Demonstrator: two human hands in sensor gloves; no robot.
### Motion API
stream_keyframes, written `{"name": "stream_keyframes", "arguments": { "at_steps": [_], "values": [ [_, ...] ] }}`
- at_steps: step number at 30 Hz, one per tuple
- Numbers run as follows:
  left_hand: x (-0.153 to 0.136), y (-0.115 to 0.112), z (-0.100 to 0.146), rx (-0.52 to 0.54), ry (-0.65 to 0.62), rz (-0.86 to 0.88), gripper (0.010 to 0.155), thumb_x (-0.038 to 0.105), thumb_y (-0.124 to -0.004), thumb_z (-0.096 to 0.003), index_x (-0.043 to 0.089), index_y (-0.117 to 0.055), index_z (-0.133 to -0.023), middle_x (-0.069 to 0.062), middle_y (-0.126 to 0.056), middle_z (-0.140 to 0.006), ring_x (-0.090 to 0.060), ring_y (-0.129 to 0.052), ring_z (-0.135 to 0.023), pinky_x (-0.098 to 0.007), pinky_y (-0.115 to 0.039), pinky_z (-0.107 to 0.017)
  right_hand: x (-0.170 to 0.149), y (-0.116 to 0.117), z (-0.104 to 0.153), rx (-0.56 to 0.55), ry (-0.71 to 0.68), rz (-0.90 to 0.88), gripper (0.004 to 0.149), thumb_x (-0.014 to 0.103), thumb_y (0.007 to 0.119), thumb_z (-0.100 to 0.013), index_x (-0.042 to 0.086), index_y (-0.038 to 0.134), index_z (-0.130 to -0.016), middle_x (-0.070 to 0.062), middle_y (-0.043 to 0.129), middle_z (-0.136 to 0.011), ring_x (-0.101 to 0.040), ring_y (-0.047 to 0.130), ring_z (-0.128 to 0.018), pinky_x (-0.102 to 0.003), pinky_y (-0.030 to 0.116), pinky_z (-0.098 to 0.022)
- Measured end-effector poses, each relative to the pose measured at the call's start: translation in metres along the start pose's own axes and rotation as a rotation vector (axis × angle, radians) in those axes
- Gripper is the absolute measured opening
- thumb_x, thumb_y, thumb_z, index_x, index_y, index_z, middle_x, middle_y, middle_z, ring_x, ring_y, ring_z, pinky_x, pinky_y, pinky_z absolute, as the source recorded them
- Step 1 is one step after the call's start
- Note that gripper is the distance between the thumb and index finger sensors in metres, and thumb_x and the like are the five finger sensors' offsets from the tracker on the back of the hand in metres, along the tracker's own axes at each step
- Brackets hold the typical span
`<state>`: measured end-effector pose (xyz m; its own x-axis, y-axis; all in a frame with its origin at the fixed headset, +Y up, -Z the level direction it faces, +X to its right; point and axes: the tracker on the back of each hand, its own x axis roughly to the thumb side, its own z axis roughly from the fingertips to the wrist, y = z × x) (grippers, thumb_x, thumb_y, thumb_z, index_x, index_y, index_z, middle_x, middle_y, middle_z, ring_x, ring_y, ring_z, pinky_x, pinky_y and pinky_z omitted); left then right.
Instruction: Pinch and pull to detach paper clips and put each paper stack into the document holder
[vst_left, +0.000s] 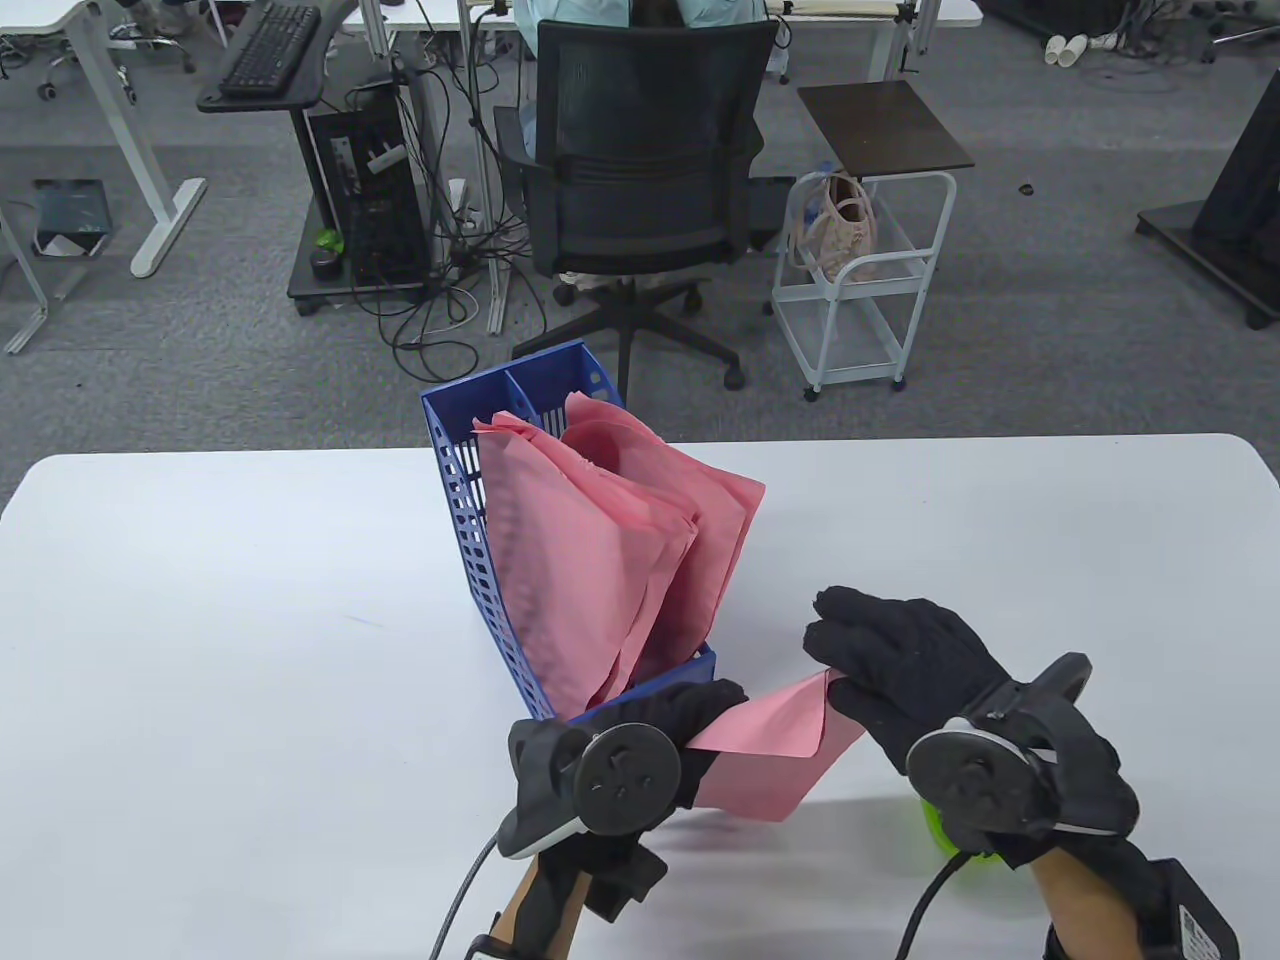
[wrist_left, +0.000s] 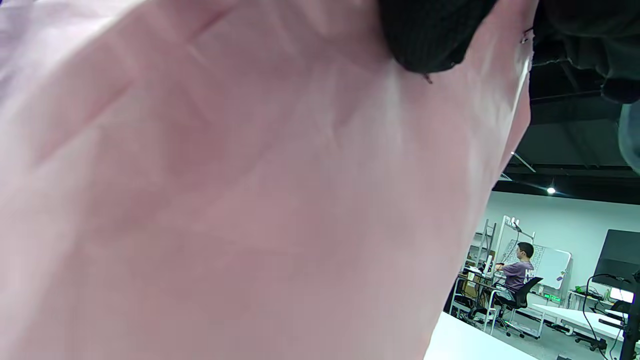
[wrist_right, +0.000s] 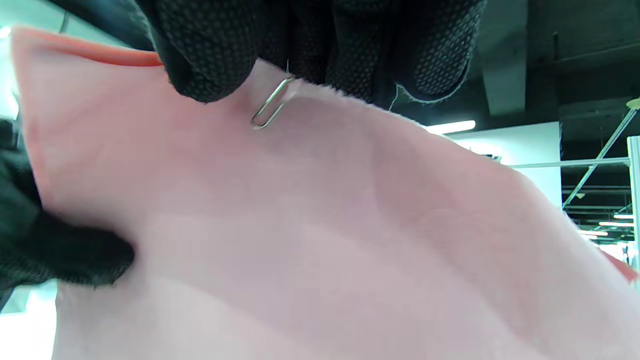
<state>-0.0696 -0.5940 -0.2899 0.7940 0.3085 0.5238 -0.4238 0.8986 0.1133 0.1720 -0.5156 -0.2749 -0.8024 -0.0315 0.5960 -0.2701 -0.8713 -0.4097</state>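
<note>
Pink paper fills nearly everything close up. From above, the table view shows a pink paper stack (vst_left: 775, 745) held off the white desk (vst_left: 250, 620) between both hands, just at five o'clock of the blue document holder (vst_left: 462, 520), which already has several pink stacks (vst_left: 600, 540) leaning in it. The left hand (vst_left: 640, 740) grips the stack's left end, fingers curled round the edge, right against the holder's near wall. The right hand (vst_left: 915, 665) closes over the stack's right corner at about three o'clock.

What that view hides, the right wrist view gives: a silver paper clip (wrist_right: 271, 107) sits on the top edge of the sheet, and the gloved fingers (wrist_right: 210, 55) bunch down at that same edge, one fingertip just beside the clip's left. Whether they actually pinch the wire or only the paper I cannot quite tell. The left wrist view offers only paper and one dark fingertip (wrist_left: 425, 35) pressed on it.

Something bright green (vst_left: 940, 830) peeks out under the right wrist on the desk.
</note>
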Motion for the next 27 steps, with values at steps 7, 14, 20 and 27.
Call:
{"name": "stream_keyframes", "arguments": {
  "at_steps": [7,14,20,27],
  "values": [
    [-0.002,0.006,0.003,-0.019,-0.017,0.019,0.041,0.037,-0.07,-0.0543,0.029,-0.08,-0.093,-0.002,-0.098,-0.084,-0.017,-0.106,-0.066,-0.038,-0.088,-0.054,-0.006,0.01,0.007,-0.043,0.006,-0.019,0.054,0.042,0.074,-0.051,0.024,0.063,-0.101,-0.011,0.068,-0.109,-0.029,0.083,-0.091,-0.046,0.068,-0.072],
    [-0.002,0.008,0.004,-0.053,-0.04,0.037,0.041,0.036,-0.07,-0.055,0.029,-0.08,-0.094,-0.002,-0.097,-0.084,-0.017,-0.106,-0.067,-0.037,-0.088,-0.056,-0.007,0.021,0.009,-0.035,-0.032,-0.088,0.046,0.042,0.076,-0.05,0.026,0.072,-0.092,-0.006,0.08,-0.1,-0.024,0.092,-0.08,-0.042,0.074,-0.067],
    [-0.001,0.008,0.004,-0.089,-0.055,0.02,0.041,0.037,-0.071,-0.0541,0.03,-0.081,-0.093,-0.001,-0.099,-0.083,-0.017,-0.107,-0.066,-0.038,-0.088,-0.055,-0.004,0.023,0.01,-0.014,-0.069,-0.115,0.036,0.041,0.075,-0.052,0.029,0.076,-0.086,-0.002,0.086,-0.093,-0.019,0.097,-0.073,-0.039,0.078,-0.062],
    [-0.001,0.01,0.005,-0.113,-0.057,-0.002,0.041,0.037,-0.07,-0.0543,0.031,-0.081,-0.093,0.0,-0.099,-0.082,-0.017,-0.107,-0.066,-0.038,-0.088,-0.055,-0.009,0.022,0.014,0.004,-0.066,-0.139,0.035,0.039,0.073,-0.053,0.029,0.077,-0.086,-0.002,0.086,-0.093,-0.019,0.096,-0.073,-0.039,0.077,-0.063]
  ]
}}
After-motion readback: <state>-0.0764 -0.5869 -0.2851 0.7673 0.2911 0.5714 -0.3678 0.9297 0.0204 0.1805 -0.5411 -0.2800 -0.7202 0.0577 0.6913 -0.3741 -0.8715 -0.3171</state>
